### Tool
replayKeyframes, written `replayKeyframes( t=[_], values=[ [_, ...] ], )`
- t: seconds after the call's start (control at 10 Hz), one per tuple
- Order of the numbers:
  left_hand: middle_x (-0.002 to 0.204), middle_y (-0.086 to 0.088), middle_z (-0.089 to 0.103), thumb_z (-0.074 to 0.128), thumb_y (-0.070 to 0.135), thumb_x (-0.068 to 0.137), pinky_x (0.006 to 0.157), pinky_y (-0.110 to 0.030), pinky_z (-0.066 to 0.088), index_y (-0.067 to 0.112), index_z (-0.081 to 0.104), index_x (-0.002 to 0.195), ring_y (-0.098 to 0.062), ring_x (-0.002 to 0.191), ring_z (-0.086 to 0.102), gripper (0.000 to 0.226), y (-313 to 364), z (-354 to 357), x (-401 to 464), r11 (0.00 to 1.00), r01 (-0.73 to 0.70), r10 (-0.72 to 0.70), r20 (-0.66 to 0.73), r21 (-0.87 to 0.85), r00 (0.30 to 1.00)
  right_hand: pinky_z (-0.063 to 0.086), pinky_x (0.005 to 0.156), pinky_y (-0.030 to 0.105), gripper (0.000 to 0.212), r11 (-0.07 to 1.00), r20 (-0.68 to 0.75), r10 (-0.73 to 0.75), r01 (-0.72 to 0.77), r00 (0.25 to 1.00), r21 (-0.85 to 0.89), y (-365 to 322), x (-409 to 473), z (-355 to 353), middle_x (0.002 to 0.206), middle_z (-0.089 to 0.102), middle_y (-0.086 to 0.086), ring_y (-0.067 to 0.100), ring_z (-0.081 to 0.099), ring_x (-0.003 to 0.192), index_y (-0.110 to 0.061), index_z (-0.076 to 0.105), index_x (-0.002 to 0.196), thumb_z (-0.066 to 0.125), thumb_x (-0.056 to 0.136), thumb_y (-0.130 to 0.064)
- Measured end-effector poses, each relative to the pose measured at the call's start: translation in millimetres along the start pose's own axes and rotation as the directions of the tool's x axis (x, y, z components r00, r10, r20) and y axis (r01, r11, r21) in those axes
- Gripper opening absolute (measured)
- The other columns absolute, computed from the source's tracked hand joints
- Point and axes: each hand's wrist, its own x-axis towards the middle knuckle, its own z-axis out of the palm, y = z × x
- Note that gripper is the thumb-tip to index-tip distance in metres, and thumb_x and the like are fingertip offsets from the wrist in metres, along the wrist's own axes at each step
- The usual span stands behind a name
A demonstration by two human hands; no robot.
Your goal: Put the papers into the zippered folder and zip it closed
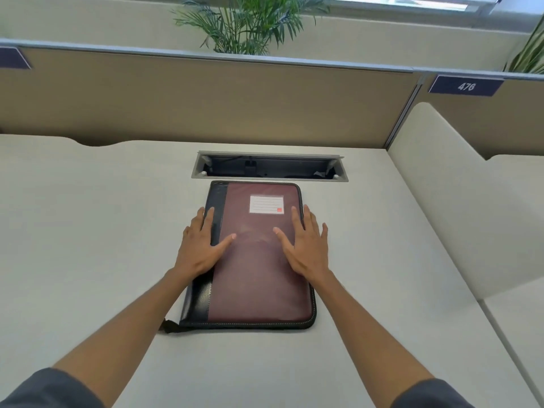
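A maroon zippered folder (253, 278) with a black spine on its left lies flat and closed on the white desk (88, 231). A white label card sits near its far end. A black zipper pull tab (169, 325) sticks out at the near left corner. My left hand (200, 245) rests flat over the spine edge, fingers straight. Flat on the cover's right side lies my right hand (306, 245), fingers spread. No papers are in sight.
A grey cable tray opening (268, 167) is sunk into the desk just beyond the folder. A tan partition (206, 98) closes off the back, with a plant behind it. A cream side divider (441, 201) stands to the right.
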Motion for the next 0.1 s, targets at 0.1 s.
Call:
replayKeyframes(
  t=[0.1],
  values=[
    [0.163, -0.004, 0.007, 0.039, 0.071, 0.086, 0.119, -0.048, 0.011, 0.026, 0.008, 0.154, -0.025, 0.149, 0.011, 0.087, 14.6, -18.4, 2.6, 0.997, -0.073, 0.076, -0.098, 0.036, 0.992, 0.009, 0.120, 0.051, 0.075, 0.997, -0.136, -0.071, 0.067, 0.988, -0.033, -7.0, 8.0, -29.4, 0.163, 0.014, 0.002, 0.021, 0.013, 0.150, -0.028, 0.017, 0.154, 0.024, 0.092, -0.070]
  ],
)
